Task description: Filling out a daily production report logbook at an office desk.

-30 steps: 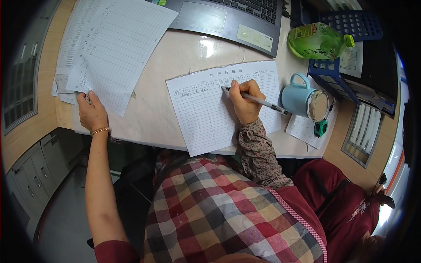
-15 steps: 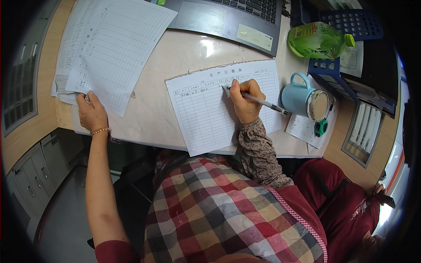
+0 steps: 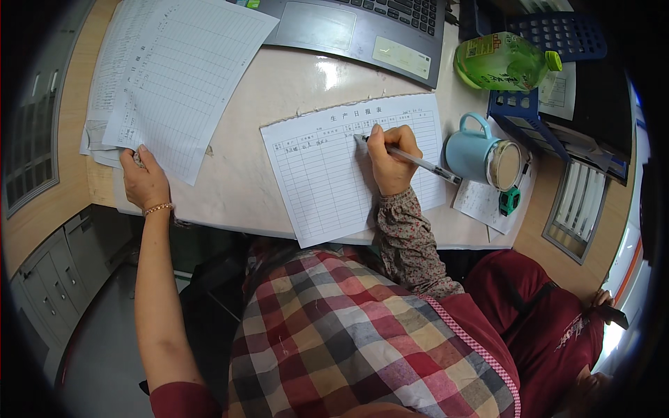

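Observation:
My right hand [image 3: 394,159] grips a pen [image 3: 431,167], its tip on a ruled form [image 3: 320,198] lying in front of me. Handwriting fills part of the form's first row, and its lower columns are blank. At the left, my left hand [image 3: 146,180] has the near corner of another printed table sheet [image 3: 191,83] between thumb and fingers. That sheet lies on top of several more papers [image 3: 104,104]. My left fingertips are partly hidden under the paper.
A grey laptop [image 3: 317,28] stands at the back of the desk [image 3: 244,167]. To the right are a light blue mug [image 3: 468,153], a green-tinted bottle [image 3: 498,63] on its side, blue plastic baskets [image 3: 557,36] and a green tape measure [image 3: 509,201]. Another person in dark red [image 3: 533,313] is at the lower right.
The pen tip and my right hand have shifted slightly right along the form's first row, leaving a little more writing there. My left hand stays on its sheet.

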A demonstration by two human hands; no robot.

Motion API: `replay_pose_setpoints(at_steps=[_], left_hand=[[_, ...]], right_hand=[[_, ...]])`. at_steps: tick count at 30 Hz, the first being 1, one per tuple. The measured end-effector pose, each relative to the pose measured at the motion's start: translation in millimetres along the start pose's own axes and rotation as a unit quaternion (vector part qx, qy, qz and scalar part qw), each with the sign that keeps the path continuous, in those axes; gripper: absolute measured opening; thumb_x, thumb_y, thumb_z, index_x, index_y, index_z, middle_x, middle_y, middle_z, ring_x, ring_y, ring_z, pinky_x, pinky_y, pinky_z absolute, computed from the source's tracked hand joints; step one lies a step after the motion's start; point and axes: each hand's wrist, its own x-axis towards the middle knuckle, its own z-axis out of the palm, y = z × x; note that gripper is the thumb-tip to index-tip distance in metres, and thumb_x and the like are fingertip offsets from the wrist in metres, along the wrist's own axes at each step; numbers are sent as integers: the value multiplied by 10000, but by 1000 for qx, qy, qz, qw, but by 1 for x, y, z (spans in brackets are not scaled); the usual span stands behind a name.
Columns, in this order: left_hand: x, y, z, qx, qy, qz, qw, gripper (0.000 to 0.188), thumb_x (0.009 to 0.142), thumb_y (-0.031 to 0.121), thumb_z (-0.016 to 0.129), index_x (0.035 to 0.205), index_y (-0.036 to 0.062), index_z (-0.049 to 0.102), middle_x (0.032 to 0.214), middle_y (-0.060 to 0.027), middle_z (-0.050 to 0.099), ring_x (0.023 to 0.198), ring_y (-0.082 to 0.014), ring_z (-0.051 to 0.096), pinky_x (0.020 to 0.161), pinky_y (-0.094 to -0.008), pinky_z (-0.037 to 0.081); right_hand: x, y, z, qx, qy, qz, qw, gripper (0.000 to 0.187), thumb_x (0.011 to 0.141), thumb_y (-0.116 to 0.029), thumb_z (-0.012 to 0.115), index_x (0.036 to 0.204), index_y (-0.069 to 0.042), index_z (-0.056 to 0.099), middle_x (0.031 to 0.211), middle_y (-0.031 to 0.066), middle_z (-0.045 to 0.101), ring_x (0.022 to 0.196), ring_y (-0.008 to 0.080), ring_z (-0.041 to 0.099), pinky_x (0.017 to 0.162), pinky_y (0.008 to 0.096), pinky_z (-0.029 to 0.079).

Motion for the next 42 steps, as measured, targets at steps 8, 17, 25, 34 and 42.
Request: replay_pose_setpoints(at_steps=[8, 17, 25, 34, 42], left_hand=[[0, 0, 0, 11, 1, 2, 1000, 297, 894, 368, 489, 1030, 105, 513, 875, -154, 653, 791, -376, 615, 629, -479, 455], [0, 8, 4, 15, -5, -7, 1000, 294, 897, 367, 486, 1036, 110, 514, 870, -149, 652, 790, -375, 613, 636, -477, 456], [0, 14, 15, 4, 3, 5, 1000, 301, 896, 373, 484, 1041, 111, 513, 864, -154, 652, 780, -375, 615, 634, -474, 457], [-3, 13, 14, 11, -3, -2, 1000, 308, 897, 383, 476, 1036, 111, 516, 877, -149, 653, 795, -370, 616, 644, -471, 459], [-1, 17, 0, 14, -2, 2, 1000, 308, 899, 381, 475, 1031, 106, 515, 873, -153, 651, 796, -376, 614, 641, -476, 457]], right_hand=[[1, -1, -2, 27, 46, -3, 999, 296, 797, -106, 684, 624, -36, 455, 518, 12, 494, 487, 49, 422, 445, 225, 347], [13, 7, -11, 25, -30, 60, 997, 283, 798, -124, 686, 628, -29, 480, 526, 15, 510, 489, 50, 429, 450, 217, 349], [20, 15, -11, -37, -36, 5, 999, 280, 783, -106, 693, 612, -29, 485, 518, 17, 512, 471, 46, 441, 431, 208, 355], [17, 16, -10, -24, -26, 14, 999, 279, 773, -78, 687, 598, -30, 476, 504, 17, 496, 460, 45, 430, 417, 209, 343], [20, 7, -17, -32, -28, 13, 999, 300, 758, -85, 705, 587, -29, 465, 490, 13, 481, 453, 41, 411, 415, 210, 335]])
